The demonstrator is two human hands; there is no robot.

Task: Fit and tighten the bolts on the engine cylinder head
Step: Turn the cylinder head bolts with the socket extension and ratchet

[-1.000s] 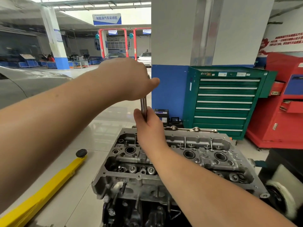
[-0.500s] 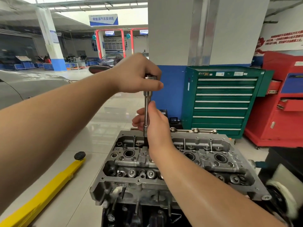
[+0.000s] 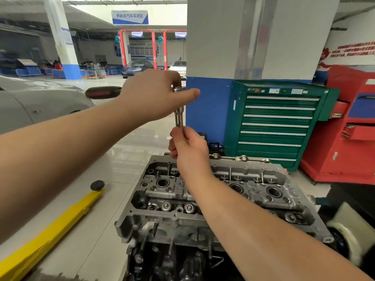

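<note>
Both hands hold one upright wrench (image 3: 179, 113) over the head's (image 3: 223, 199) far left edge: left hand (image 3: 156, 96) grips its top, right hand (image 3: 189, 148) wraps the shaft. Open floor (image 3: 125, 151) lies left; a green cabinet (image 3: 274, 122) stands behind.

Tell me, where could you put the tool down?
Bare floor lies between the yellow bar and the engine. The engine top is crowded with holes and bolts, and both hands hold the tool above it.

Left hand (image 3: 154, 96) above right hand (image 3: 190, 151), fingers of both curled, forearms extended
</note>
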